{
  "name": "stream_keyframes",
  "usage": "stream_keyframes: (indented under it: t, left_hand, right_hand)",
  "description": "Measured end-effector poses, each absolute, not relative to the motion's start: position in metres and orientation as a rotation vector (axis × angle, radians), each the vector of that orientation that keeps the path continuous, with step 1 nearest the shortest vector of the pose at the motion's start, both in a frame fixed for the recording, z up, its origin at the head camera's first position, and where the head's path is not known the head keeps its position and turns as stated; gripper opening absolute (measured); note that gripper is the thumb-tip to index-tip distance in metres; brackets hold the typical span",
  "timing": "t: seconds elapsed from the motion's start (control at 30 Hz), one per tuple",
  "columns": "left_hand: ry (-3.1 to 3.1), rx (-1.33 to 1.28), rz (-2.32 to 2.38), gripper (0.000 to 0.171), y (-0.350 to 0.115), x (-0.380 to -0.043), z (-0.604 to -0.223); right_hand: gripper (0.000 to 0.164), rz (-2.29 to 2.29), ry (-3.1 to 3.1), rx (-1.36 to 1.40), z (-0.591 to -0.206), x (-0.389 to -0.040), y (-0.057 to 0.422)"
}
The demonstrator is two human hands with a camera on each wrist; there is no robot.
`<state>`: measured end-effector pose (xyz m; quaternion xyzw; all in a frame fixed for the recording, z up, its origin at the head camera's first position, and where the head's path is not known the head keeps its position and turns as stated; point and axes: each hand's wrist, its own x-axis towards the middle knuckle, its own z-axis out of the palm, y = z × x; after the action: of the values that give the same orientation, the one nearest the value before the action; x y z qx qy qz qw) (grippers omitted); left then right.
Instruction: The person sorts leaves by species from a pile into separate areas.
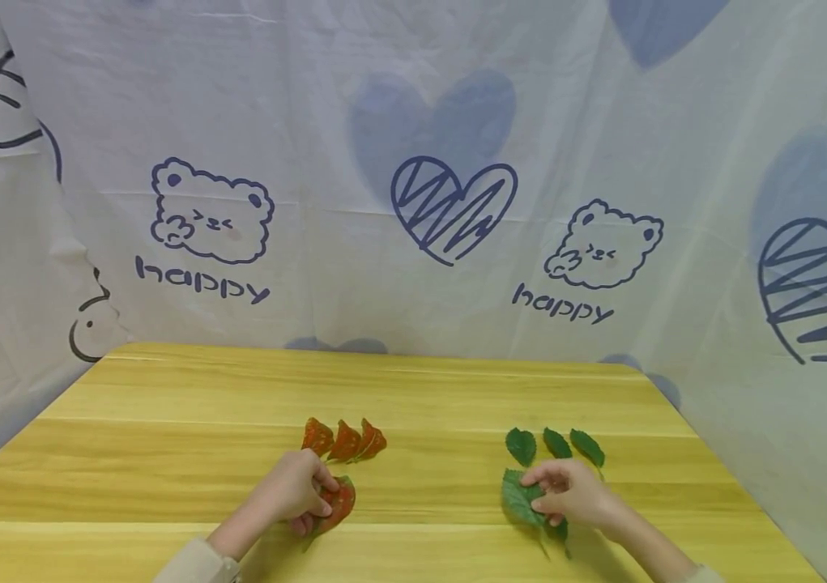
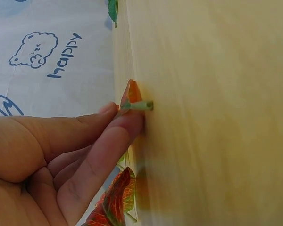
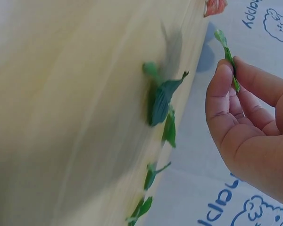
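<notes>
My left hand (image 1: 298,487) pinches a red leaf (image 1: 341,505) between thumb and fingers, low over the near part of the table. In the left wrist view the leaf's cut green stem (image 2: 140,105) points toward the camera. Behind that hand lie several red leaves (image 1: 346,442), close together in a row. On the other side, my right hand (image 1: 575,491) pinches a broad green leaf (image 1: 518,497), which the right wrist view shows lifted off the table. Another green leaf (image 3: 161,99) lies beneath that hand, partly hidden in the head view. Beyond, several green leaves (image 1: 557,442) form a row.
The wood-grain table (image 1: 428,405) carries the red leaves at centre left and the green ones at right. A pale curtain (image 1: 326,121) printed with hearts and bears hangs behind the table's far edge and along its sides.
</notes>
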<state>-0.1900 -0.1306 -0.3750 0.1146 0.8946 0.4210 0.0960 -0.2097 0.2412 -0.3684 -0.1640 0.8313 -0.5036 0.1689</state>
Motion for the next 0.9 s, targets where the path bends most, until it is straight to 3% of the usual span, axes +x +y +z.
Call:
stream_keyframes:
  t: [0.9]
  left_hand:
    - [2.647, 0.351, 1.251, 0.020, -0.130, -0.191, -0.376]
  right_hand:
    - [0.034, -1.508, 2.300, -0.382, -0.375, -0.207, 0.313]
